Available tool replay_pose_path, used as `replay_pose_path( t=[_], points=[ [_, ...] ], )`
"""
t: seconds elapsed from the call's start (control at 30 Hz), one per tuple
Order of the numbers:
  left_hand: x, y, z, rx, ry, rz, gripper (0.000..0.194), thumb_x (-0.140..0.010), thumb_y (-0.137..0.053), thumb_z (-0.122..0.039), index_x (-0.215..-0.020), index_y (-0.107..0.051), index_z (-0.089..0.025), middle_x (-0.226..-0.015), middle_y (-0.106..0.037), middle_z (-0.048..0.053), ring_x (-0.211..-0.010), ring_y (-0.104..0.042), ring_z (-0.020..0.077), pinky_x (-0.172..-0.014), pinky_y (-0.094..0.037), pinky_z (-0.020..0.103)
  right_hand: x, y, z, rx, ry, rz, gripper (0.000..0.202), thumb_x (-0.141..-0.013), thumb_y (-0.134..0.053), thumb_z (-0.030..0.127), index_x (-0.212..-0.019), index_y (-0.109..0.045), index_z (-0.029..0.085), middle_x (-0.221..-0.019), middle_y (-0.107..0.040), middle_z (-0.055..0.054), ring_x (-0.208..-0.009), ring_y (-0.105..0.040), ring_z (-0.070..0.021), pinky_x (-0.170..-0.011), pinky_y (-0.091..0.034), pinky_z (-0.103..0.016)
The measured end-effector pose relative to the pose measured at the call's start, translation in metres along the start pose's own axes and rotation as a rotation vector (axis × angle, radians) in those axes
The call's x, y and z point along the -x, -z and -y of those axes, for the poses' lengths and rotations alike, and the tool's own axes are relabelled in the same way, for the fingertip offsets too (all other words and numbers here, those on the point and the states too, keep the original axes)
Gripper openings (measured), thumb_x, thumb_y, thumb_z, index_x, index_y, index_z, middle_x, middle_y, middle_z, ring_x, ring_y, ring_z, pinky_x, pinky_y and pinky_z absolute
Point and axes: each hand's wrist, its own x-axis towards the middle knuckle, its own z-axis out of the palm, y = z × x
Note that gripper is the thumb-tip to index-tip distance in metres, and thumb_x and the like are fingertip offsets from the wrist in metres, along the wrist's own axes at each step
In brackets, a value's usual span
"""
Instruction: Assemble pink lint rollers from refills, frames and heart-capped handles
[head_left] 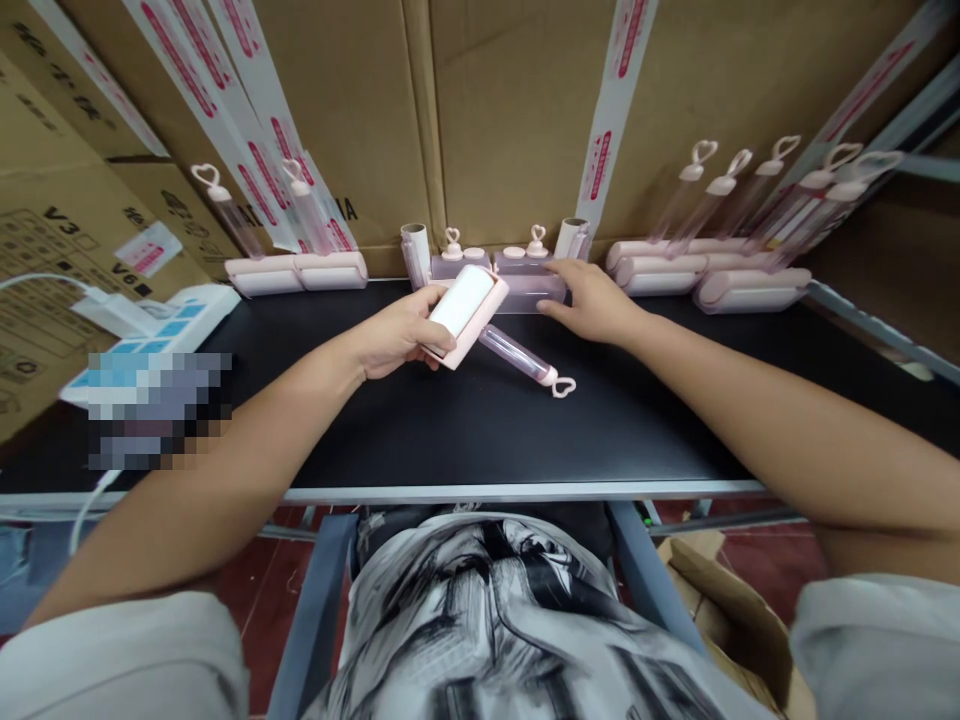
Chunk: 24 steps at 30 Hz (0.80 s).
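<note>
Left hand (411, 335) grips pink roller (474, 318) above table (420, 440) centre, right hand (600, 300) at tinted cover (529, 294) near far edge, can't tell if grasping; best to grip frame, not white sleeve (463, 295).

Lint roller (471, 318) in left hand (405, 335), right hand (592, 302) at cover (529, 290)

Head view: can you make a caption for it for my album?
Left hand holding a roller, right hand at a see-through case, over a black table.
</note>
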Motion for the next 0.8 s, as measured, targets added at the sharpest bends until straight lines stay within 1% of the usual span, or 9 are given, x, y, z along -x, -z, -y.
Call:
replay_pose_path(
  t=[0.13,0.2,0.3,0.37,0.43,0.5,0.57,0.7,0.8],
  points=[
    [0.003,0.006,-0.007,0.027,-0.088,-0.042,0.086,-0.055,-0.087,-0.015,-0.138,-0.065,-0.023,-0.122,-0.07,0.008,-0.088,-0.07,0.0197,-0.057,-0.053,0.02,-0.001,-0.011,-0.008,-0.016,-0.034,0.07,0.069,-0.09,-0.077,0.037,-0.152,-0.063,0.01,-0.151,-0.067,-0.026,-0.142,-0.061,-0.0421,-0.123,-0.044,-0.063],
    [0.002,0.009,-0.009,0.067,-0.142,-0.101,0.086,-0.055,-0.086,-0.016,-0.138,-0.064,-0.022,-0.123,-0.07,0.008,-0.093,-0.072,0.0214,-0.06,-0.055,0.021,-0.001,-0.011,-0.002,-0.003,-0.062,0.056,0.066,-0.088,-0.079,0.037,-0.147,-0.067,0.01,-0.142,-0.07,-0.025,-0.132,-0.066,-0.0416,-0.118,-0.048,-0.062],
    [-0.001,0.012,-0.012,0.137,-0.242,-0.171,0.074,-0.061,-0.086,-0.023,-0.131,-0.063,-0.022,-0.12,-0.073,0.007,-0.097,-0.074,0.0235,-0.07,-0.063,0.028,-0.001,-0.006,0.01,-0.066,-0.151,0.004,0.058,-0.085,-0.08,0.04,-0.134,-0.073,0.012,-0.126,-0.074,-0.021,-0.112,-0.071,-0.0376,-0.107,-0.054,-0.06],
    [-0.004,0.012,-0.012,0.163,-0.323,-0.202,0.063,-0.069,-0.088,-0.035,-0.125,-0.064,-0.023,-0.114,-0.075,0.006,-0.098,-0.076,0.0238,-0.076,-0.066,0.032,-0.001,-0.001,0.021,-0.273,-0.247,-0.04,0.046,-0.085,-0.078,0.042,-0.123,-0.075,0.016,-0.111,-0.076,-0.013,-0.096,-0.07,-0.031,-0.097,-0.059,-0.055],
    [-0.006,0.01,-0.009,0.166,-0.379,-0.21,0.057,-0.076,-0.089,-0.049,-0.12,-0.064,-0.022,-0.105,-0.075,0.006,-0.092,-0.076,0.0234,-0.074,-0.066,0.033,0.0,0.005,0.034,-0.62,-0.348,-0.071,0.036,-0.087,-0.075,0.043,-0.115,-0.073,0.02,-0.101,-0.075,-0.007,-0.084,-0.068,-0.0244,-0.084,-0.062,-0.046],
    [-0.007,0.007,-0.005,0.135,-0.366,-0.206,0.06,-0.078,-0.091,-0.06,-0.115,-0.064,-0.021,-0.094,-0.072,0.004,-0.079,-0.074,0.0214,-0.064,-0.064,0.032,0.003,0.012,0.051,-0.969,-0.411,-0.065,0.032,-0.086,-0.077,0.042,-0.11,-0.072,0.022,-0.097,-0.074,-0.004,-0.08,-0.068,-0.0202,-0.077,-0.063,-0.038],
    [-0.006,0.001,0.0,0.06,-0.304,-0.202,0.065,-0.077,-0.093,-0.066,-0.112,-0.063,-0.021,-0.086,-0.07,0.003,-0.067,-0.07,0.0187,-0.055,-0.06,0.03,0.008,0.018,0.069,-1.181,-0.441,-0.018,0.032,-0.082,-0.082,0.04,-0.106,-0.071,0.022,-0.095,-0.075,-0.003,-0.08,-0.071,-0.0189,-0.079,-0.065,-0.037],
    [-0.004,-0.009,0.008,-0.057,-0.246,-0.189,0.07,-0.077,-0.093,-0.069,-0.118,-0.06,-0.022,-0.085,-0.072,0.002,-0.061,-0.07,0.0165,-0.05,-0.055,0.024,0.019,0.025,0.099,-1.299,-0.486,0.132,0.033,-0.08,-0.089,0.042,-0.097,-0.07,0.021,-0.091,-0.078,-0.005,-0.083,-0.077,-0.0212,-0.087,-0.068,-0.041],
    [-0.004,-0.011,0.009,-0.055,-0.236,-0.167,0.073,-0.078,-0.091,-0.072,-0.121,-0.057,-0.024,-0.084,-0.073,0.001,-0.059,-0.072,0.0173,-0.049,-0.055,0.025,0.023,0.025,0.108,-1.311,-0.507,0.173,0.034,-0.078,-0.092,0.042,-0.095,-0.072,0.021,-0.089,-0.078,-0.005,-0.079,-0.076,-0.0199,-0.082,-0.068,-0.038]
  ],
)
